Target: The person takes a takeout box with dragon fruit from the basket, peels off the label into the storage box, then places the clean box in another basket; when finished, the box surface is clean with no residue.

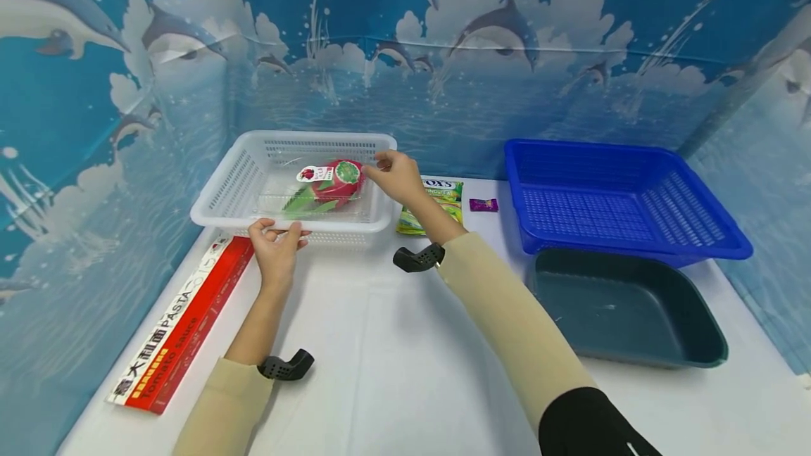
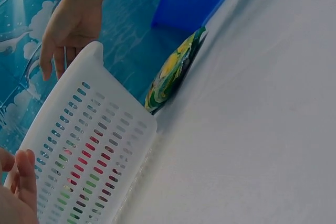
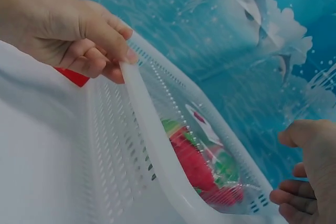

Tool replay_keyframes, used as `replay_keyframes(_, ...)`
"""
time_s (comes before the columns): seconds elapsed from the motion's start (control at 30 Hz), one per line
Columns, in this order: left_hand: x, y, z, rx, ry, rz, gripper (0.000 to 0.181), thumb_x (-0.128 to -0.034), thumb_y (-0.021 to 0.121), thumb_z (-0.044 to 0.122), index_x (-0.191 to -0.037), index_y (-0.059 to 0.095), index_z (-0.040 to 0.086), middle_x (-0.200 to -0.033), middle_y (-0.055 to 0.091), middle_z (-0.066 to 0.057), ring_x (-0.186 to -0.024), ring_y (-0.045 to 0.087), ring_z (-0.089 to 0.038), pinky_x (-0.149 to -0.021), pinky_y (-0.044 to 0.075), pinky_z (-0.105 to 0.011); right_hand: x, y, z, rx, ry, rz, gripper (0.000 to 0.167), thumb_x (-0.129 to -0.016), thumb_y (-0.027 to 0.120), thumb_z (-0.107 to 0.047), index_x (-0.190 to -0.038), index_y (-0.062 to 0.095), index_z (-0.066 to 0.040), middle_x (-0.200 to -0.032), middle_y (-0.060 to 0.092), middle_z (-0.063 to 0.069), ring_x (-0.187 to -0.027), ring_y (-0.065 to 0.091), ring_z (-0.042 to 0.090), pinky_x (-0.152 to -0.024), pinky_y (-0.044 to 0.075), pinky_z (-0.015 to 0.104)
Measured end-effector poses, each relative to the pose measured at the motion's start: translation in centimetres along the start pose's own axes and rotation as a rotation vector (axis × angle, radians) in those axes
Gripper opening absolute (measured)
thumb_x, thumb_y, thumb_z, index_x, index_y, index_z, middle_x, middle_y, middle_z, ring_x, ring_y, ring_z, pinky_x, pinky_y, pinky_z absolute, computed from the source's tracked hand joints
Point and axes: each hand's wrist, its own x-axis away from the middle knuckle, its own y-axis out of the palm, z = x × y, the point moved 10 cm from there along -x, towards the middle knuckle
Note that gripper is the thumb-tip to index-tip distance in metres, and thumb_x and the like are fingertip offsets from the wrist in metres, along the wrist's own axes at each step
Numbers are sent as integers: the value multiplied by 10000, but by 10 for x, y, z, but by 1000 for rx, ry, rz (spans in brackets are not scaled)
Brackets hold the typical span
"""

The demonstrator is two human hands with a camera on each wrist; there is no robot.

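Note:
A white plastic basket (image 1: 215,188) stands at the back left. Inside it lies a red dragon fruit (image 1: 329,192) with green leaves, under a clear plastic package bearing a white label (image 1: 315,174). My left hand (image 1: 277,248) pinches the basket's front rim between thumb and fingers, which the right wrist view shows closely (image 3: 89,43). Over the right end of the basket is my right hand (image 1: 399,176), its fingers loosely bent. In the right wrist view this hand (image 3: 310,177) is beside the rim and holds nothing. The basket wall hides part of the fruit in the left wrist view.
A red and white pasta box (image 1: 190,322) lies along the left edge. Right of the basket are a green and yellow candy bag (image 1: 447,195) and a small purple packet (image 1: 483,205). A blue basket (image 1: 519,195) and a dark green tray (image 1: 633,354) stand on the right.

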Motion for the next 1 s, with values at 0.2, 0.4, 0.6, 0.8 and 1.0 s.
replay_keyframes(0.2,0,-1,0,1,-12,4,408,-896,594,-114,-1019,288,127,-857,540,-101,-598,663,-99,-559,550,-196,-7,26,3,94,92,-97,637,-942,625,-360,-1427,436,8,-1399,498,172,-1265,490,292,-977,467,425)
replay_keyframes(0.4,0,-2,-2,5,-25,6,402,-897,595,-110,-1009,286,122,-854,536,-106,-608,670,-101,-555,548,-193,-7,40,4,-121,272,-65,667,-940,608,-338,-1454,369,13,-1457,431,171,-1317,434,307,-1044,405,456)
replay_keyframes(0.6,-1,-1,-2,2,-27,3,406,-899,602,-103,-999,281,126,-846,546,-99,-613,673,-103,-547,546,-192,-6,54,11,-234,409,-28,731,-931,624,-309,-1493,261,-15,-1431,427,170,-1322,422,306,-1058,393,436)
replay_keyframes(0.8,-1,1,-2,-20,-34,-6,409,-909,615,-69,-1003,272,133,-850,554,-104,-625,675,-100,-552,547,-191,-2,66,23,-301,474,4,894,-936,612,-303,-1551,21,-36,-1561,235,183,-1423,268,321,-1124,302,428)
replay_keyframes(1.0,1,-1,-2,-33,-39,1,416,-907,612,-78,-1000,269,139,-838,561,-88,-627,677,-100,-547,545,-190,3,72,32,-370,519,78,915,-940,614,-288,-1546,-19,-26,-1552,251,197,-1426,257,341,-1137,277,437)
